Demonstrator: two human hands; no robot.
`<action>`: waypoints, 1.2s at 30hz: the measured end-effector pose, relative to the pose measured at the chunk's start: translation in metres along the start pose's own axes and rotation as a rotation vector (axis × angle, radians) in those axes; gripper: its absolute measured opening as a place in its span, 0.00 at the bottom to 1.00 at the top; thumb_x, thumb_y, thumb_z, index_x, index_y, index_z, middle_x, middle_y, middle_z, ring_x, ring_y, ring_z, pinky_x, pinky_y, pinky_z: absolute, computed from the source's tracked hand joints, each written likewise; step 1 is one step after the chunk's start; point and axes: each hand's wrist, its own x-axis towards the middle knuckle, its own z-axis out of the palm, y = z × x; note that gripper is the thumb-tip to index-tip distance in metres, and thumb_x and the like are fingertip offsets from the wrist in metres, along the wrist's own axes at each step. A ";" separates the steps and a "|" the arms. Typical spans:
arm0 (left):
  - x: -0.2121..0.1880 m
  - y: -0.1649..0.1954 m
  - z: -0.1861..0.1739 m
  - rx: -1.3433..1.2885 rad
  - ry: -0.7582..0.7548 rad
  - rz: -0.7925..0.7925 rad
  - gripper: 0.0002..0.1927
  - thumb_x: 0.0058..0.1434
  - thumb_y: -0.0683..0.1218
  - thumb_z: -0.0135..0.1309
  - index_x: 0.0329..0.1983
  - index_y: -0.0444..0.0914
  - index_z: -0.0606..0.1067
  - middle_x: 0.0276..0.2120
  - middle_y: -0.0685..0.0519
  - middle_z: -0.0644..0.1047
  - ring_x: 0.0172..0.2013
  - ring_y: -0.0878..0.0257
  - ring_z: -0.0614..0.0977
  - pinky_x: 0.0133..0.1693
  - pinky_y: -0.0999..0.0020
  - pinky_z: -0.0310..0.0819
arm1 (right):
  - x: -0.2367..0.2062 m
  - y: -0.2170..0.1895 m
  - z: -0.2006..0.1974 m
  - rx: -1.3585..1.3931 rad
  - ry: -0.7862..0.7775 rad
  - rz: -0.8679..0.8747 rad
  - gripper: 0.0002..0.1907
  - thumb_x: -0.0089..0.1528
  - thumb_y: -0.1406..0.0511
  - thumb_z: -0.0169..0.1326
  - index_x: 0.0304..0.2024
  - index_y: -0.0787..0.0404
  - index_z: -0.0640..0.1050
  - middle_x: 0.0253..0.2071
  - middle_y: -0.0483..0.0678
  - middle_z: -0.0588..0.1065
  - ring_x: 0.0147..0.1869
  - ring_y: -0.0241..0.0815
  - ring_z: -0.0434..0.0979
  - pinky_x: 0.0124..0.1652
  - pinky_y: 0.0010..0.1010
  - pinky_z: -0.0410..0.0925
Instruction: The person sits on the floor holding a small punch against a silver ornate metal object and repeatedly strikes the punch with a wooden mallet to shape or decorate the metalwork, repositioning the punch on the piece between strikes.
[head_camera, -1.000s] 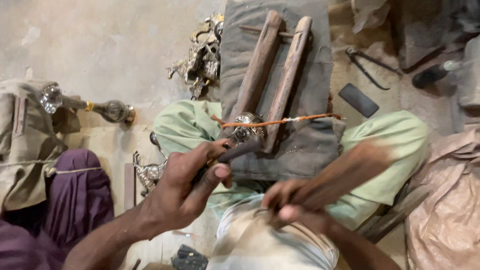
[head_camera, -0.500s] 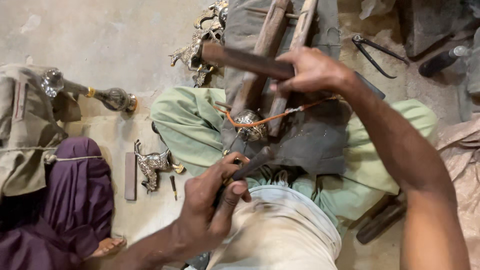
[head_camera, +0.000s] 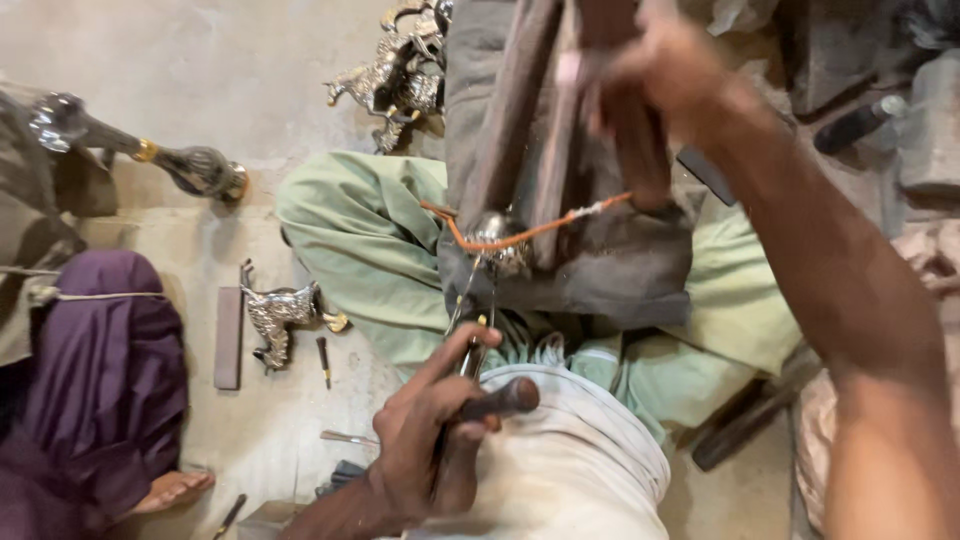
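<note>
My left hand (head_camera: 435, 430) grips a thin chisel-like tool (head_camera: 470, 345) with a dark wooden handle, its tip pointing up at a small round silver metal piece (head_camera: 497, 240). That piece is tied by an orange cord (head_camera: 540, 228) against two long wooden bars (head_camera: 515, 110) lying over a dark cloth (head_camera: 610, 260) on my lap. My right hand (head_camera: 660, 70) is raised and blurred at the top, closed around a dark wooden mallet (head_camera: 635, 140). Green trousers (head_camera: 360, 240) cover my legs.
A silver animal figurine (head_camera: 280, 315) and a flat bar (head_camera: 228, 338) lie on the floor at left, with small punches (head_camera: 323, 362) beside them. More metal figurines (head_camera: 395, 75) sit at top. A purple cloth bundle (head_camera: 100, 370) is at far left; a dark bottle (head_camera: 855, 125) at right.
My right hand has swung the mallet from low by my lap up to the top of the view. My left hand has kept hold of the chisel and shifted lower in the frame.
</note>
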 end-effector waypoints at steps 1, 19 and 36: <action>-0.001 -0.002 0.000 0.007 -0.003 -0.002 0.14 0.76 0.46 0.42 0.43 0.29 0.68 0.26 0.47 0.74 0.46 0.34 0.84 0.53 0.42 0.79 | 0.001 -0.005 -0.003 -0.069 0.000 0.025 0.19 0.60 0.61 0.65 0.43 0.69 0.77 0.28 0.51 0.77 0.26 0.42 0.79 0.26 0.34 0.73; -0.045 0.006 0.030 0.034 0.171 0.156 0.13 0.76 0.46 0.41 0.44 0.30 0.67 0.25 0.46 0.76 0.50 0.33 0.83 0.51 0.54 0.80 | -0.027 -0.021 0.076 -0.744 -0.227 0.119 0.23 0.56 0.56 0.68 0.45 0.65 0.78 0.27 0.49 0.77 0.25 0.39 0.75 0.24 0.33 0.69; -0.082 -0.012 0.121 0.198 0.192 0.202 0.06 0.70 0.40 0.47 0.43 0.31 0.71 0.27 0.46 0.75 0.52 0.32 0.82 0.46 0.47 0.84 | -0.048 0.030 0.040 -0.262 -0.298 0.003 0.24 0.62 0.63 0.62 0.59 0.63 0.75 0.44 0.40 0.78 0.39 0.29 0.77 0.35 0.26 0.75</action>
